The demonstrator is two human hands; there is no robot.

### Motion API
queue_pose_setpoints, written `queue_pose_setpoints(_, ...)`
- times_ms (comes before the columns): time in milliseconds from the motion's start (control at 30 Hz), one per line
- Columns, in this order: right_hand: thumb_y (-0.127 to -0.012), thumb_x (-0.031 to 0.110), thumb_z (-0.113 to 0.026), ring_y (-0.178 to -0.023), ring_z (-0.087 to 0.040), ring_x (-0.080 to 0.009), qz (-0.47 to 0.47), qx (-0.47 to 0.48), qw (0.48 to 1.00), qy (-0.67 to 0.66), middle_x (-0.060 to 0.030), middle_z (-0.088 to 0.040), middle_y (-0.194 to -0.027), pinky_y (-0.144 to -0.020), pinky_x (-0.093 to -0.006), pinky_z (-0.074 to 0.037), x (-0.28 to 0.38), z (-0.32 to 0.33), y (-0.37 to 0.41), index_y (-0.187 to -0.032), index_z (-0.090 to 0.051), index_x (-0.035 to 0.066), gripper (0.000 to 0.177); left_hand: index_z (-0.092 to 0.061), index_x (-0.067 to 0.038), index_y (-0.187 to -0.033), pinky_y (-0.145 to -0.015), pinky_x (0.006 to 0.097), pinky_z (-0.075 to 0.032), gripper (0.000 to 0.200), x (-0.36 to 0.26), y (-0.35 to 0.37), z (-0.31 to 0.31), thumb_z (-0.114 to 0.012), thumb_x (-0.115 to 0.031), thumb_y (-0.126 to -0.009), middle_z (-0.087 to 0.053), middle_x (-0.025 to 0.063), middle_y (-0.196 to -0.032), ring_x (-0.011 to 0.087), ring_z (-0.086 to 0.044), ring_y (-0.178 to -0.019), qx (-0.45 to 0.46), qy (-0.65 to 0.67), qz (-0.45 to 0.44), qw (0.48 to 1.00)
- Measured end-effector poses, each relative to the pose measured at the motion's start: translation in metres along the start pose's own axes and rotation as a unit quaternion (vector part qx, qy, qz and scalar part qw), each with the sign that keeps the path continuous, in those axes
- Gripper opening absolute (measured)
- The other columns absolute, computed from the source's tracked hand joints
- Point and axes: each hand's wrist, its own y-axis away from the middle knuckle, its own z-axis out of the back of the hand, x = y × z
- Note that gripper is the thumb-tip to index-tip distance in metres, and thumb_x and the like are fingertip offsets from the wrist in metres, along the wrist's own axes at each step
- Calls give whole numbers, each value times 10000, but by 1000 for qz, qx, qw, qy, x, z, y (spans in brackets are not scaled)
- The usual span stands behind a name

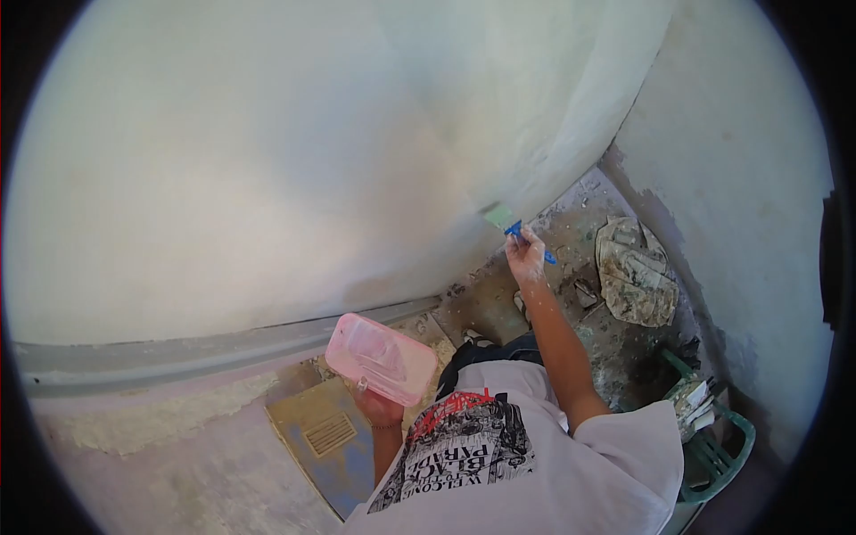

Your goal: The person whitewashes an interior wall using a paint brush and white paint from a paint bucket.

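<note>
Paintbrush (511,226), blue-handled with a pale green head, is pressed flat to the lower part of the white wall (267,160), close to the corner where it meets the side wall and not far above the floor. The right hand (526,255) grips the handle, fingers closed round it and smeared white, and that arm reaches forward and down, nearly straight from the short sleeve. The step in hand looks like laying paint onto the wall near its foot. The next stroke would call for even pressure and a steady wrist, and likely a reload from the pink container (381,358). The left hand (378,408) grasps this container from below, elbow bent, holding it tilted just in front of the chest and well apart from the brush. On the dirty floor to the right lie a crumpled paint-stained sheet (635,272) and a green plastic basket (718,456).
</note>
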Motion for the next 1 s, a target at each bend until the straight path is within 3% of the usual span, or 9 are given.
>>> queue_pose_setpoints(100,-926,96,-625,-658,-577,-160,-47,-65,995,56,-40,-632,-886,-622,-301,-603,-27,56,-91,-1119,-622,112,194,-410,-39,-1510,-1133,505,-432,689,0,-1,-9,-641,-343,-937,-527,131,-1476,331,-504,-1362,23,18,7,1000)
queue_pose_setpoints(167,-935,81,-625,-711,-625,-178,-26,-10,998,61,-43,-637,-896,-621,-302,-599,-51,-14,-82,-1088,-625,114,157,-412,-44,-1509,-1131,504,-434,684,-5,-3,-18,-652,-323,-932,-522,128,-1481,328,-498,-1368,41,10,1,999)
queue_pose_setpoints(300,-943,85,-648,-799,-680,-197,-6,159,987,32,-28,-655,-919,-658,-293,-590,-38,-73,-1,-1053,-627,131,121,-368,-39,-1532,-1152,505,-418,717,-7,-5,-13,-646,-328,-938,-498,131,-1502,336,-490,-1376,29,-10,-4,1000)
queue_pose_setpoints(433,-956,104,-667,-913,-687,-188,-76,233,961,129,-6,-679,-1055,-744,-362,-573,40,-64,88,-1092,-659,153,145,-246,-86,-1594,-1207,500,-355,788,4,-15,-2,-646,-290,-946,-391,125,-1576,338,-415,-1436,63,-12,-63,996)
queue_pose_setpoints(533,-962,93,-656,-897,-690,-189,-23,230,948,220,-37,-683,-1070,-734,-373,-605,67,-102,178,-1093,-666,122,135,-200,-116,-1613,-1214,511,-347,814,8,-26,-14,-649,-274,-952,-344,125,-1604,339,-380,-1461,69,-38,-111,991)
queue_pose_setpoints(600,-970,70,-631,-898,-698,-206,69,294,894,331,-95,-680,-1098,-728,-384,-641,81,-117,214,-1120,-652,55,152,-202,-127,-1613,-1206,525,-360,802,14,-32,-31,-644,-275,-961,-342,128,-1605,343,-377,-1463,83,-39,-127,988)
queue_pose_setpoints(767,-975,23,-618,-936,-719,-240,98,426,817,375,-194,-666,-1188,-735,-377,-649,77,-147,293,-1126,-639,-14,157,-94,-199,-1641,-1219,534,-332,912,20,-45,-52,-687,-270,-951,-245,116,-1645,339,-296,-1505,138,-37,-190,971)
queue_pose_setpoints(967,-923,-4,-712,-977,-742,-261,255,559,545,570,-187,-720,-1145,-821,-351,-605,33,-162,351,-1107,-722,-8,184,-31,-208,-1647,-1229,534,-300,1010,27,-40,-70,-723,-237,-912,-219,110,-1650,342,-274,-1515,151,-33,-231,961)
queue_pose_setpoints(1000,-923,-4,-712,-977,-742,-261,255,559,544,571,-187,-720,-1145,-821,-351,-605,27,-162,354,-1107,-722,-8,184,-31,-208,-1647,-1229,534,-300,1010,28,-36,-73,-723,-237,-912,-219,110,-1650,342,-274,-1515,151,-33,-230,961)
